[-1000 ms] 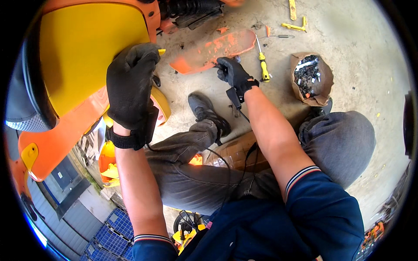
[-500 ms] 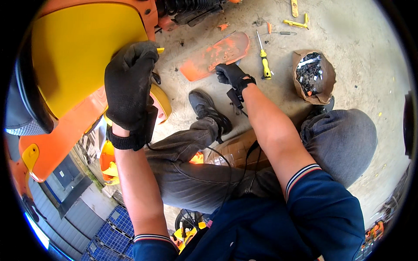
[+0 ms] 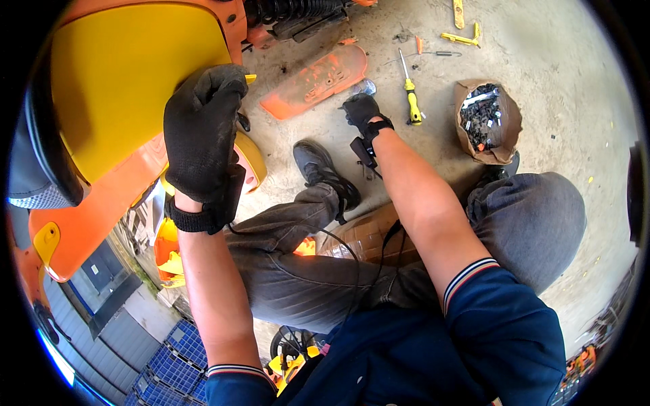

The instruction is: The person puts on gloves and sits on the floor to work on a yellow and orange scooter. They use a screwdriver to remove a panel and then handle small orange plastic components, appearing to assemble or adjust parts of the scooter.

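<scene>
My left hand, in a black work glove, is closed at the right edge of a large yellow panel. A small yellow tip pokes out past its fingers; what they hold is hidden. My right hand, also gloved, has its fingers curled just above the floor. Next to its knuckles lies a clear, bluish object, like a plastic bottle. Beyond that rests a scuffed orange panel. Whether the right fingers hold anything is hidden.
A yellow-handled screwdriver lies right of my right hand. Farther right stands a brown paper bag with small dark parts. Yellow brackets and a spring lie at the back. My left shoe is between my hands.
The orange panel has shifted left and slightly back, uncovering the clear bluish object. My right hand has come off its edge and moved slightly right. My left hand stays almost still.
</scene>
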Demonstrator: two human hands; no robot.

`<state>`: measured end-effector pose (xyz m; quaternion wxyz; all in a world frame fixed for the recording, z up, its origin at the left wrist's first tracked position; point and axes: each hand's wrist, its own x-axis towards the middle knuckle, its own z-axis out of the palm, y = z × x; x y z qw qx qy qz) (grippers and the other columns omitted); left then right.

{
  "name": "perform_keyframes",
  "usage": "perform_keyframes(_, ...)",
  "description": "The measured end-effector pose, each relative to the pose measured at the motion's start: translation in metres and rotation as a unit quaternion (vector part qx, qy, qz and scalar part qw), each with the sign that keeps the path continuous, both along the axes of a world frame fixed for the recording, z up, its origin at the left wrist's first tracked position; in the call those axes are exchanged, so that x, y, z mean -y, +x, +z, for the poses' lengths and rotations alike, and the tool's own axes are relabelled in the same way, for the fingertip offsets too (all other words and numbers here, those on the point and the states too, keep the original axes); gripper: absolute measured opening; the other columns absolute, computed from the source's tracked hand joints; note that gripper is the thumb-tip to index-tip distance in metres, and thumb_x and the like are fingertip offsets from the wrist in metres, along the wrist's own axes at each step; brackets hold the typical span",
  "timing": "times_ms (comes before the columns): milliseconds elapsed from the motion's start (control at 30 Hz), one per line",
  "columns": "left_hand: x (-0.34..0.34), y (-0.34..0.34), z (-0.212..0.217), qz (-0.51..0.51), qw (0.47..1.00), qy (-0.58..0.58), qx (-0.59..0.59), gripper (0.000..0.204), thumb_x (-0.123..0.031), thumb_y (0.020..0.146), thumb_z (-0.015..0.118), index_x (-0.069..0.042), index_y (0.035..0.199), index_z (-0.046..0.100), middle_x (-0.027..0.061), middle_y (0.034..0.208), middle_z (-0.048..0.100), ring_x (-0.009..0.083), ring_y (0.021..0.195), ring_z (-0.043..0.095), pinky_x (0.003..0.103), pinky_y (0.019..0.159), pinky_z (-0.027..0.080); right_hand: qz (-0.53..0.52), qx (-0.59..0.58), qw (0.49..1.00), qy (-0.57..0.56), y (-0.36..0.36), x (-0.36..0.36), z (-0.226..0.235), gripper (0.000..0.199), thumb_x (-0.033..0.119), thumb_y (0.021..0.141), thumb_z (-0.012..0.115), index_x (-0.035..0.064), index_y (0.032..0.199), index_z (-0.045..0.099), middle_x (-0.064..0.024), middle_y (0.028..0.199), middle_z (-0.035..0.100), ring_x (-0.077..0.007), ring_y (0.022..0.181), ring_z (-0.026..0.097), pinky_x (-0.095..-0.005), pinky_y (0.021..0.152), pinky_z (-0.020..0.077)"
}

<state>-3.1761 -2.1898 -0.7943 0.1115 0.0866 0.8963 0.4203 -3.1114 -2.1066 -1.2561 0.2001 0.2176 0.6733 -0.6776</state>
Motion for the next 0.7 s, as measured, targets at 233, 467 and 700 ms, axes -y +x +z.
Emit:
perform_keyframes(233, 0.000, 0.000, 0.000, -0.013, 1.000, -0.007, -0.010, 0.012, -0.008, 0.084, 0.060, 0.001, 0.088, 0.066, 0.0031, 0.075, 0.060, 0.0114, 0.064, 0.052, 0.025, 0.058, 0.041, -0.012, -0.106, 0.994, -0.004, 0.021, 0.027, -0.022, 0.016, 0.020, 0.072, 0.066, 0.0047, 0.078, 0.067, -0.0133, 0.076, 0.065, -0.0269, 0.070, 0.064, -0.0390, 0.064, 0.0522)
perform_keyframes(467, 0.000, -0.001, 0.000, -0.041, 0.999, 0.011, -0.020, 0.013, -0.007, 0.084, 0.058, 0.002, 0.089, 0.066, 0.0045, 0.077, 0.059, 0.0122, 0.062, 0.052, 0.026, 0.056, 0.043, 0.002, 0.060, 0.984, 0.168, 0.033, 0.028, 0.062, 0.030, 0.025, 0.083, 0.060, 0.0064, 0.107, 0.064, -0.0201, 0.103, 0.064, -0.0340, 0.100, 0.062, -0.0435, 0.085, 0.0500)
perform_keyframes(700, 0.009, -0.003, 0.008, -0.076, 0.990, -0.111, -0.031, 0.023, -0.005, 0.077, 0.059, -0.002, 0.098, 0.067, 0.0146, 0.101, 0.066, 0.0299, 0.094, 0.064, 0.035, 0.082, 0.050, -0.080, 0.157, 0.919, 0.352, 0.059, -0.020, 0.130, 0.041, 0.030, 0.079, 0.070, 0.0072, 0.108, 0.051, -0.0189, 0.108, 0.054, -0.0371, 0.094, 0.062, -0.0471, 0.076, 0.0533)
